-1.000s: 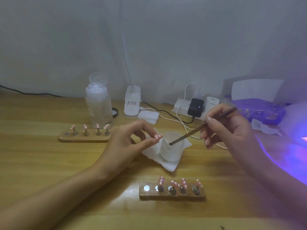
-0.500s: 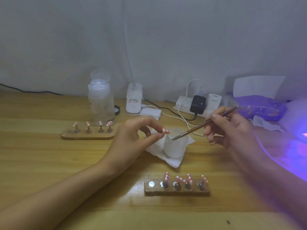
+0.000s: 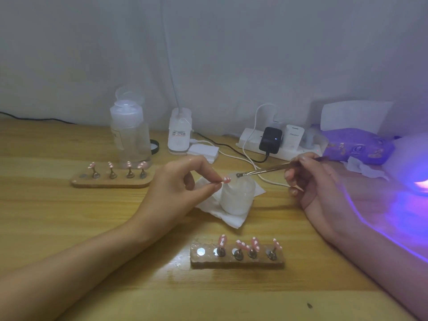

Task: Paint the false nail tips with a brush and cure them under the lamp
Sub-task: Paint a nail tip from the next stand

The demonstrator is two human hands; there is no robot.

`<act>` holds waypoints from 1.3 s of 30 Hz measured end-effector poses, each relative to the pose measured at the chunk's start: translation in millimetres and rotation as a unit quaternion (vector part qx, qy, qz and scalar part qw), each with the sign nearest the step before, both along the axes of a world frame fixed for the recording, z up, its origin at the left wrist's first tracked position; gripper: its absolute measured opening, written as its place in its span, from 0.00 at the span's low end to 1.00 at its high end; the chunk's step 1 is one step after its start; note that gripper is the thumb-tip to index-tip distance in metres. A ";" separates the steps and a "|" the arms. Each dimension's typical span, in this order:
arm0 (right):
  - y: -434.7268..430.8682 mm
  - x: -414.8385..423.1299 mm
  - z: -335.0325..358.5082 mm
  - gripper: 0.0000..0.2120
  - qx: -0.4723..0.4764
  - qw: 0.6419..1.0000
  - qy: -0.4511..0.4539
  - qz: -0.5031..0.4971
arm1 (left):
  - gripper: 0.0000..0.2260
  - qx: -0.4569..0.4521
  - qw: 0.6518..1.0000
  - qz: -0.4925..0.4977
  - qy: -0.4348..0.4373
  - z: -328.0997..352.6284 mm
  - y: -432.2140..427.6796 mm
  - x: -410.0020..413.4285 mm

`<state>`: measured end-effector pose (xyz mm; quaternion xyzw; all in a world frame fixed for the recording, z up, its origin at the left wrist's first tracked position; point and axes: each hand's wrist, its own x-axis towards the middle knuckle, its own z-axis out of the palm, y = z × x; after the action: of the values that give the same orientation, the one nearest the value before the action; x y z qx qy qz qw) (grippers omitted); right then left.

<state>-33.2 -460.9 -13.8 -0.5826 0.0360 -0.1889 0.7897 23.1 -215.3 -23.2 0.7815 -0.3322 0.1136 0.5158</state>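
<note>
Head view: my left hand (image 3: 183,184) pinches a small pink false nail tip with white dots (image 3: 226,180) between thumb and forefinger, the other fingers curled loosely behind, wrist resting low over the pale wooden table (image 3: 58,223). The tip sits just left of, and about level with, the rim of a small frosted white jar (image 3: 237,196) that stands on a folded white tissue (image 3: 208,205). I judge the tip to be very light, thin and stiff but easily flicked away, with a glossy, possibly wet face; it is best held by its edges or underside, as here, so the painted surface stays untouched. My right hand (image 3: 312,181) grips a slim metallic-handled nail brush (image 3: 266,170) pen-fashion, fingers pressed together round the shaft, its dark bristle end poised over the jar mouth close to the held tip; whether it touches the jar rim I cannot tell. The brush should handle as light and rigid, calling for a fine fingertip grip near mid-shaft. Near me lies a brown wooden holder (image 3: 237,260) carrying four pink tips on small stands, one socket vacant; a second wooden holder (image 3: 111,180) with four tips lies farther left. Violet light from the curing lamp (image 3: 416,172) spills in at the right edge.
</note>
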 end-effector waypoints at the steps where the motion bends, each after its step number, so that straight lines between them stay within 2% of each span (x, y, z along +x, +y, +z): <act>1: 0.1 0.1 0.1 0.11 0.000 1.000 0.001 0.000 | 0.08 0.002 1.000 -0.001 0.001 -0.1 0.0 -0.1; 6: 2.1 -0.9 1.1 0.05 -0.036 0.999 -0.005 0.018 | 0.09 -0.004 1.000 -0.002 0.004 -0.8 0.0 0.6; 12: 8.0 -4.0 2.0 0.06 -0.090 0.995 -0.006 0.033 | 0.06 -0.004 1.000 -0.006 0.002 -3.2 0.9 2.2; 17: 6.3 -4.8 3.6 0.05 -0.067 0.997 -0.023 0.023 | 0.05 -0.004 1.000 -0.013 -0.002 -3.0 1.4 2.0; 21: 9.7 -5.7 3.7 0.08 -0.108 0.994 -0.013 0.034 | 0.04 -0.003 1.000 -0.018 0.004 -3.5 1.7 2.2; 24: 6.5 -5.1 3.2 0.11 -0.088 0.996 -0.008 0.008 | 0.04 -0.004 1.000 -0.018 0.003 -4.2 1.3 2.6; 26: 6.9 -5.5 5.0 0.09 -0.073 0.997 -0.018 0.017 | 0.05 -0.005 1.000 -0.018 0.000 -4.1 1.1 2.2; 29: 11.7 -7.4 6.4 0.08 -0.102 0.994 -0.022 0.038 | 0.05 -0.006 1.000 -0.021 -0.005 -3.9 1.3 1.1; 33: 7.9 -6.6 4.0 0.13 -0.094 0.996 -0.008 -0.001 | 0.05 -0.004 1.000 -0.019 -0.009 -3.5 1.2 0.7; 37: 10.9 -8.0 6.3 0.09 -0.105 0.994 -0.027 0.028 | 0.06 0.000 1.000 -0.015 -0.014 -3.5 0.8 0.9; 39: 10.8 -7.6 4.8 0.11 -0.123 0.992 -0.015 0.017 | 0.05 0.001 1.000 -0.015 -0.012 -3.7 0.9 1.0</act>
<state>-40.8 -450.0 -9.0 -0.6732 -0.0091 -0.1869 0.7154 24.1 -214.4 -26.9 0.7755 -0.3499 0.1152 0.5128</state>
